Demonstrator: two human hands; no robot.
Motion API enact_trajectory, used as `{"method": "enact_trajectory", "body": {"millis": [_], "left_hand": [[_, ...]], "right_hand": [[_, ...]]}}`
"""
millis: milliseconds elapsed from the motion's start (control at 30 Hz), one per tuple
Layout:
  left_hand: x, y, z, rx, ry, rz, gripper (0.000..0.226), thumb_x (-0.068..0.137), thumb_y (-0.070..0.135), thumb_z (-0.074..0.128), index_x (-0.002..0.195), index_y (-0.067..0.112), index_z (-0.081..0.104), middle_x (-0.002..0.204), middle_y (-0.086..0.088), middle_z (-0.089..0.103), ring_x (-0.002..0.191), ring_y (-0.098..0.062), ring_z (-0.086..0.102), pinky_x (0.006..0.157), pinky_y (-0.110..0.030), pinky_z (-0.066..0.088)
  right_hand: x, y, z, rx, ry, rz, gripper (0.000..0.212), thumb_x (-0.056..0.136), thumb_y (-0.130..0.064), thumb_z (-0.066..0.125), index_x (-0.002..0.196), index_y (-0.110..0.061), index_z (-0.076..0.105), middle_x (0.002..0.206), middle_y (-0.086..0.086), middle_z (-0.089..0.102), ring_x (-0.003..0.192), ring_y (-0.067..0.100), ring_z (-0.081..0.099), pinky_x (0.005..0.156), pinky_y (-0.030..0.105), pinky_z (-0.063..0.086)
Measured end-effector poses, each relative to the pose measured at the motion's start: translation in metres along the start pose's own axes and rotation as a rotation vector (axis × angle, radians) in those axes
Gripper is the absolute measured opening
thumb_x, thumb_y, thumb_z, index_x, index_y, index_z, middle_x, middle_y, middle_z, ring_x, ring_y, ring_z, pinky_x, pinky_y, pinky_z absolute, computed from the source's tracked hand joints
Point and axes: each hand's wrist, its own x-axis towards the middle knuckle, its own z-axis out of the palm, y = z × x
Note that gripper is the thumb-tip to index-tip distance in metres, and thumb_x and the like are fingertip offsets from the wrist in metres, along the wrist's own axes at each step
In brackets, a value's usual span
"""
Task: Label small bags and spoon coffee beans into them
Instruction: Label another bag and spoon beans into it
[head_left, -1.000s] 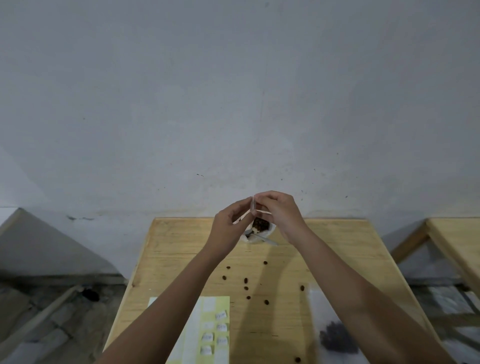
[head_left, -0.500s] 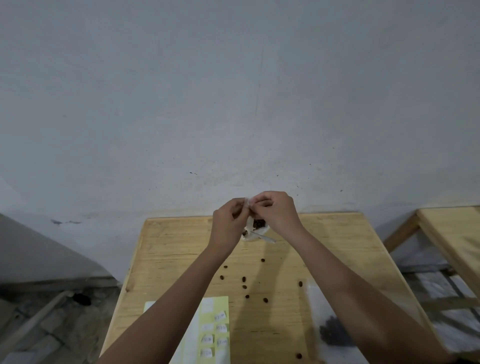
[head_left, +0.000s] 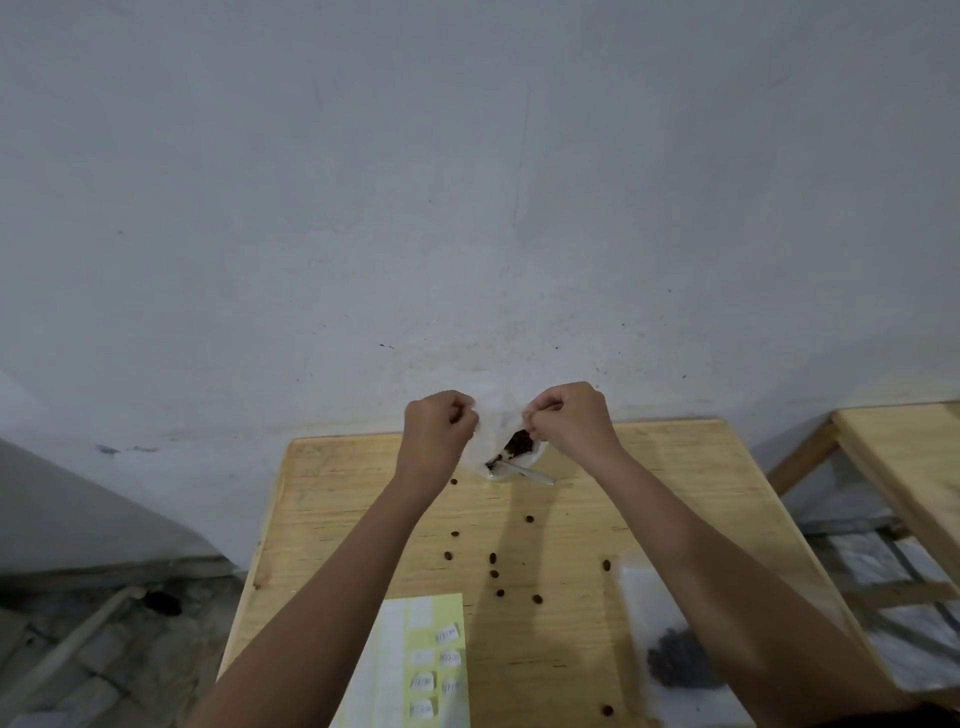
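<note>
Above table (head_left: 649, 493), bag (head_left: 493, 423) stretched crosswise between hands (head_left: 439, 431) (head_left: 569, 423)

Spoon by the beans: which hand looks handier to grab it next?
Probably the right hand: the spoon points its handle toward that side; the left hand sits farther off. Both pinch the small bag.

Two hands (head_left: 439, 431); one held bag (head_left: 488, 434); one spoon (head_left: 531, 473); two tables (head_left: 353, 499).
</note>
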Motion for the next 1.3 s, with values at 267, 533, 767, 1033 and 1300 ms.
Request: {"method": "enact_trajectory", "body": {"millis": [267,533,767,1033,1300], "left_hand": [[-0.004,0.004,-0.011,-0.011,-0.408,0.088,0.041,0.092,0.032,0.057,0.130,0.019,0.051,0.132,0.003,0.055,0.119,-0.007,0.051,0.091,-0.009,0.039],[-0.008,0.003,-0.011,0.215,-0.544,0.297,0.133,0.056,0.059,0.080,0.148,0.028,-0.010,0.153,0.021,-0.008,0.140,0.003,-0.005,0.111,-0.026,0.015],[-0.007,-0.001,-0.010,0.198,-0.224,0.440,0.108,0.056,0.067,0.067,0.142,0.017,0.025,0.132,0.006,0.033,0.118,-0.005,0.032,0.095,-0.021,0.032],[-0.010,0.002,-0.010,0.299,0.003,0.531,0.090,0.058,0.067,0.062,0.126,0.010,0.046,0.118,-0.003,0.049,0.106,-0.016,0.045,0.089,-0.027,0.036],[-0.011,-0.013,-0.014,0.280,-0.077,0.627,0.085,0.064,0.061,0.066,0.127,0.010,0.041,0.120,-0.005,0.050,0.110,-0.013,0.041,0.095,-0.031,0.040]], "right_hand": [[-0.001,-0.004,-0.012,0.008,-0.137,0.031,0.013,0.079,0.001,0.059,0.076,-0.005,0.070,0.067,0.003,0.069,0.055,0.009,0.065,0.057,0.015,0.053],[-0.007,-0.022,-0.027,0.099,-0.327,-0.082,0.012,0.082,-0.003,0.063,0.075,-0.011,0.068,0.064,-0.003,0.067,0.057,0.005,0.062,0.064,0.017,0.054],[-0.013,-0.024,-0.022,-0.144,-0.059,-0.201,0.010,0.080,-0.007,0.060,0.076,-0.011,0.068,0.076,0.012,0.069,0.067,0.018,0.063,0.064,0.021,0.051],[-0.023,-0.027,-0.011,-0.105,-0.188,-0.201,0.013,0.081,-0.008,0.064,0.082,-0.020,0.069,0.086,-0.002,0.065,0.073,0.006,0.058,0.064,0.014,0.043],[-0.027,-0.034,0.015,-0.152,-0.303,-0.065,0.011,0.087,-0.020,0.062,0.091,-0.018,0.073,0.080,-0.009,0.061,0.072,0.001,0.052,0.055,0.009,0.037]]}}
